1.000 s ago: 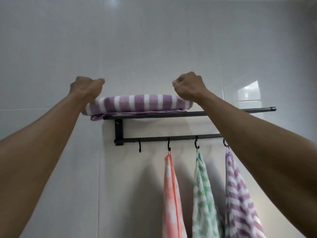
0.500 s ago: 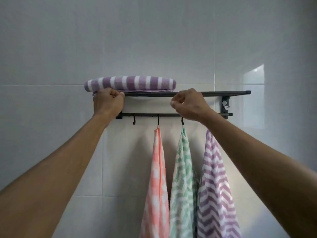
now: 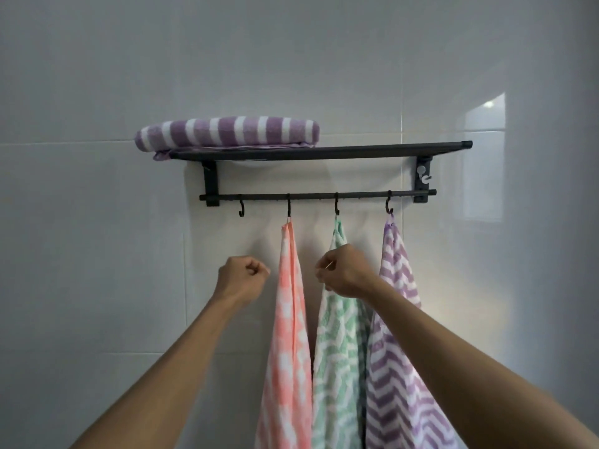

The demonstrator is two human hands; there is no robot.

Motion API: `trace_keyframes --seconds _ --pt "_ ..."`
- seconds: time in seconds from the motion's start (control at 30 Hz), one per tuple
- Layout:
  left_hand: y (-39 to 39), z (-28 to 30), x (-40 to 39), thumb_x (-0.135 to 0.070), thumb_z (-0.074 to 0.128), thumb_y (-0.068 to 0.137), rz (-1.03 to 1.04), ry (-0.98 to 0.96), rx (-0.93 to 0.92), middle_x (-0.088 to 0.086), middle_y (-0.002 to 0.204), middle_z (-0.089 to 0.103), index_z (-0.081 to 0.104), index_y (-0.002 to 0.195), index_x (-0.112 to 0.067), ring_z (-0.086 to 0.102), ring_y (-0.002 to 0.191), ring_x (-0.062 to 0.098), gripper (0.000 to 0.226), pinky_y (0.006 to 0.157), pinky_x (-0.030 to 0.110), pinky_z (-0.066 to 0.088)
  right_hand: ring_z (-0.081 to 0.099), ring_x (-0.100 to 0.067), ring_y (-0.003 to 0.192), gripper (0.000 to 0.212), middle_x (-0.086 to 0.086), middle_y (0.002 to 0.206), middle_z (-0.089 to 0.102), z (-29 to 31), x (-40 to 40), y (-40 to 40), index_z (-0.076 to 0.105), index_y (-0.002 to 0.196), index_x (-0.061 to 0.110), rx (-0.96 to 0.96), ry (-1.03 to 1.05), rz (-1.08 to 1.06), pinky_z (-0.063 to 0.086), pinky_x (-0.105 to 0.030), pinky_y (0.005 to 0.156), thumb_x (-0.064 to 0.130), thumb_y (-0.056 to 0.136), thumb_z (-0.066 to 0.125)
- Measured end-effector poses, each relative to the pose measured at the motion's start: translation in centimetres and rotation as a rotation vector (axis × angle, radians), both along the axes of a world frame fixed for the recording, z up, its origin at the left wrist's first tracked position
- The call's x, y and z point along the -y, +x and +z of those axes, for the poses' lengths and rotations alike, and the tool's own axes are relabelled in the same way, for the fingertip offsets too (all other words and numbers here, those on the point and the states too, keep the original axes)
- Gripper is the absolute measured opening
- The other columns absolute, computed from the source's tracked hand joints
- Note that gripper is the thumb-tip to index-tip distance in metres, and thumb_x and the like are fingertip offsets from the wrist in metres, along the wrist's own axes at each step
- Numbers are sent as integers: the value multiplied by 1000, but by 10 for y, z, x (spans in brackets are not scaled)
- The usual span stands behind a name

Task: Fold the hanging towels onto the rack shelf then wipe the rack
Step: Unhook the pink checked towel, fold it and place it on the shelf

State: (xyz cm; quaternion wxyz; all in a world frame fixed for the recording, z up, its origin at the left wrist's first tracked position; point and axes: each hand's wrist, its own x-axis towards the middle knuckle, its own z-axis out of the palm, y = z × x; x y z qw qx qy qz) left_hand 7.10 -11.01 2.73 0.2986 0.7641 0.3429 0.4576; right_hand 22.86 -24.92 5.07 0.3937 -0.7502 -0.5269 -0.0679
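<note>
Hanging pink towel (image 3: 288, 319) between both fists.

Four towels (image 3: 340, 335), four hooks (image 3: 240, 209)

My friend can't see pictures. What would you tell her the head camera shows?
Two bare arms reach up toward three towels on a black wall rack: a pink towel, a green towel and a purple towel hang from hooks. The left hand is a fist; the right hand is curled at the green towel. A folded striped towel lies on the shelf.
</note>
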Motion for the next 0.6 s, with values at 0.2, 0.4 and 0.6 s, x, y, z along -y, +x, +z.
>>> trace_keyframes --seconds 0.2,0.4,0.6 --pt "44 -13 -44 -26 68 90 -64 -38 -22 2 91 74 74 92 -16 66 75 22 11 77 35 61 72 -27 89 16 -11 92 76 -11 -60 21 75 101 2 -91 -9 -41 60 -44 87 12 93 64" --pt "83 -14 -88 -36 72 89 -155 4 -16 2 92 76 76 101 -19 71 86 20 21 77 40 62 66 -24 112 42 -8 123 71 -7 -125 42 67 127 12 -193 68 -57 53 -30 95 38 95 67" --pt "98 -12 -117 -21 63 94 -81 120 41 2 60 57 64 73 -6 55 56 21 26 56 24 47 70 -26 89 18 -8 97 76 -6 -154 55 74 100 15 -92 261 -85 55 -31 77 17 96 57"
